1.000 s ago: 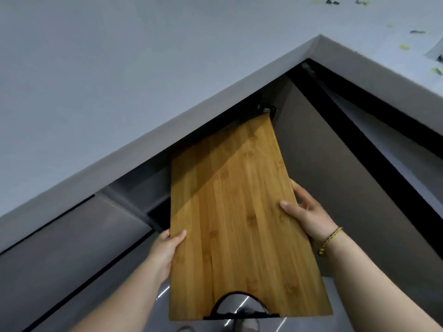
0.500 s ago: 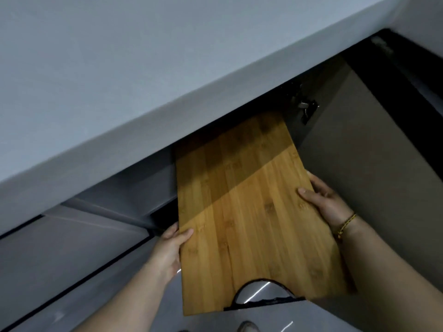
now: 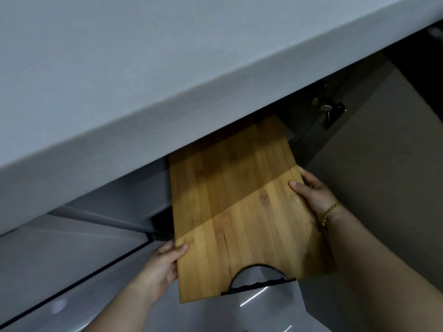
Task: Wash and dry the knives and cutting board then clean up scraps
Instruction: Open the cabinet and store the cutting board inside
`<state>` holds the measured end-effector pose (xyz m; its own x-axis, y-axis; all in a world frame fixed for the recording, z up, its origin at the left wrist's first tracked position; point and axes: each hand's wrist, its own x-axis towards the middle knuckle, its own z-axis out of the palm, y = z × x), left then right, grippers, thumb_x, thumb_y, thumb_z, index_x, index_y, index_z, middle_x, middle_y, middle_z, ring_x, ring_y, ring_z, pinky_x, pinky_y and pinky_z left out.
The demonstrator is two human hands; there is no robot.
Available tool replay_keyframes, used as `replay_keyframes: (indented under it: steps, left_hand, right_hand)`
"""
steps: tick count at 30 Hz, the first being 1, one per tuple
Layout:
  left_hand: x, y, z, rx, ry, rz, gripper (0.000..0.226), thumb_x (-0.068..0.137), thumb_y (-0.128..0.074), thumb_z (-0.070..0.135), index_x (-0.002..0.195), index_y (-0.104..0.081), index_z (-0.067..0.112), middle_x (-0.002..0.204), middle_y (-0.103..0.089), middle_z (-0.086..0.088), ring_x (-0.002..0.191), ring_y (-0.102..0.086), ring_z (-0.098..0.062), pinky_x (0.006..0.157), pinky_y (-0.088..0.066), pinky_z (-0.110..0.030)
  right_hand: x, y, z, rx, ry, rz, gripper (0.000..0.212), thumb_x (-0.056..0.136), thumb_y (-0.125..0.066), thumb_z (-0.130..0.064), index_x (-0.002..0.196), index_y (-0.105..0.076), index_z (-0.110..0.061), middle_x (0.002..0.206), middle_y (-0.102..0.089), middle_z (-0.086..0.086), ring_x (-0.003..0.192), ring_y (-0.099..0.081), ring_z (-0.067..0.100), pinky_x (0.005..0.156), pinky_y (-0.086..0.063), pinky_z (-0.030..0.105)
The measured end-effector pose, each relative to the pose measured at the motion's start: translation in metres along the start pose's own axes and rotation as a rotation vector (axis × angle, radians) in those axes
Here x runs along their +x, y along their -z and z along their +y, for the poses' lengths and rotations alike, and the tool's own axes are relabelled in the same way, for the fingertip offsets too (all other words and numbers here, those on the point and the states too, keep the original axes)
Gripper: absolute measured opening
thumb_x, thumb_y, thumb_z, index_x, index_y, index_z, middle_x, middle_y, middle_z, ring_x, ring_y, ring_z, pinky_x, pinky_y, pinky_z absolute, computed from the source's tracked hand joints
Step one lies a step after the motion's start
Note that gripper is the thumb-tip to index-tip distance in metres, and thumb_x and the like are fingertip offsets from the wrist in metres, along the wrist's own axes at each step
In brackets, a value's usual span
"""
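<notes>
Both hands are on the cutting board (image 3: 235,207) here, the bamboo slab held flat and pointing away from the person. The left hand (image 3: 163,264) grips its left long edge close to the near end, thumb lying on the top face, fingers hidden beneath. The right hand (image 3: 311,195) clasps the right edge further along, thumb on top, fingers curled round the side, a thin gold bracelet (image 3: 329,213) at the wrist. The board's far end sits in shadow beneath the overhanging grey countertop (image 3: 167,68), in the dark cabinet opening. To the right stands the open cabinet door (image 3: 383,188), its metal hinge (image 3: 330,109) just beyond the board's far corner. At the near end is the arched handle cut-out (image 3: 259,276) with black trim, and grey drawer fronts (image 3: 60,259) lie to the left
</notes>
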<state>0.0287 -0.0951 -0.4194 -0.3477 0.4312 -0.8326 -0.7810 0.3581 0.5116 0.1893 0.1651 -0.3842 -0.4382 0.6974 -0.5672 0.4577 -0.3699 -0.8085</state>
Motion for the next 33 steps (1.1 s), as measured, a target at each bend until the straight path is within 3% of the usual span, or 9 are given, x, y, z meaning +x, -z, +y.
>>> replay_keyframes:
  steps: [4,10,15,20,23,26,28,30,33]
  left_hand:
    - [0.001,-0.003,0.000,0.043,0.042,0.014,0.008,0.088,-0.054,0.006,0.092,-0.061,0.008,0.080,-0.069,-0.006,0.079,-0.060,-0.019,0.059,-0.053,-0.027]
    - [0.005,-0.007,-0.001,0.015,0.012,0.050,0.009,0.089,-0.054,0.007,0.087,-0.062,0.010,0.078,-0.068,-0.005,0.076,-0.060,-0.019,0.059,-0.051,-0.026]
    - [0.007,-0.011,-0.004,-0.029,-0.010,0.088,0.010,0.089,-0.054,0.006,0.088,-0.063,0.009,0.065,-0.070,-0.001,0.077,-0.059,-0.020,0.065,-0.045,-0.031]
    - [0.005,-0.014,0.002,-0.042,-0.019,0.092,0.018,0.090,-0.052,0.009,0.108,-0.057,0.008,0.084,-0.064,-0.006,0.077,-0.058,-0.018,0.065,-0.046,-0.028]
    - [0.007,-0.014,0.007,-0.030,-0.016,0.098,0.026,0.091,-0.052,0.009,0.117,-0.054,0.007,0.078,-0.066,-0.004,0.069,-0.062,-0.017,0.053,-0.053,-0.022]
    - [0.006,-0.015,0.008,-0.021,-0.006,0.087,0.034,0.091,-0.051,0.010,0.124,-0.051,0.003,0.085,-0.061,-0.004,0.075,-0.057,-0.015,0.052,-0.053,-0.022]
    - [0.007,-0.015,0.007,-0.014,-0.007,0.075,0.040,0.091,-0.052,0.012,0.129,-0.048,0.002,0.088,-0.060,-0.004,0.078,-0.056,-0.014,0.066,-0.049,-0.029]
    - [0.007,-0.015,0.006,-0.007,-0.008,0.073,0.043,0.091,-0.052,0.013,0.132,-0.046,0.002,0.088,-0.060,-0.004,0.078,-0.055,-0.014,0.074,-0.046,-0.032]
    - [0.008,-0.014,0.005,-0.010,-0.005,0.066,0.041,0.091,-0.051,0.013,0.131,-0.047,0.004,0.086,-0.059,-0.002,0.077,-0.055,-0.013,0.071,-0.045,-0.030]
  right_hand:
    - [0.012,-0.007,-0.007,-0.118,-0.014,0.059,0.051,0.091,-0.052,-0.013,0.140,-0.036,-0.017,0.139,-0.043,0.011,0.123,-0.043,0.025,0.087,-0.031,0.024]
    - [0.024,-0.015,-0.005,-0.279,-0.072,0.087,0.054,0.093,-0.050,-0.021,0.143,-0.029,-0.022,0.145,-0.035,0.010,0.130,-0.037,0.028,0.105,-0.032,0.037]
    - [0.024,-0.009,-0.003,-0.277,-0.085,0.147,0.054,0.096,-0.039,-0.035,0.145,-0.022,-0.021,0.150,-0.028,0.008,0.136,-0.030,0.027,0.111,-0.024,0.037]
    - [-0.023,-0.006,0.021,0.086,-0.003,0.320,0.043,0.097,-0.038,-0.028,0.140,-0.035,-0.019,0.142,-0.042,0.005,0.131,-0.038,0.019,0.114,-0.025,0.040]
    - [-0.072,-0.018,0.036,0.141,0.093,0.562,0.036,0.097,-0.039,-0.013,0.132,-0.046,-0.009,0.131,-0.051,0.004,0.126,-0.044,0.017,0.107,-0.030,0.026]
    - [-0.105,-0.032,0.053,0.376,-0.058,0.795,0.033,0.098,-0.038,-0.013,0.126,-0.050,-0.002,0.125,-0.052,0.008,0.118,-0.049,0.020,0.095,-0.036,0.021]
    - [-0.109,-0.038,0.060,0.776,-0.237,0.730,0.034,0.100,-0.032,-0.022,0.121,-0.051,-0.002,0.125,-0.051,0.012,0.113,-0.052,0.023,0.095,-0.040,0.027]
    - [-0.113,-0.036,0.064,1.116,-0.330,0.571,0.049,0.100,-0.024,-0.033,0.138,-0.034,-0.003,0.143,-0.037,0.016,0.132,-0.038,0.027,0.110,-0.030,0.036]
    - [-0.119,-0.033,0.070,1.241,-0.312,0.452,0.058,0.099,-0.021,-0.039,0.144,-0.020,-0.003,0.150,-0.026,0.016,0.139,-0.025,0.028,0.113,-0.022,0.043]
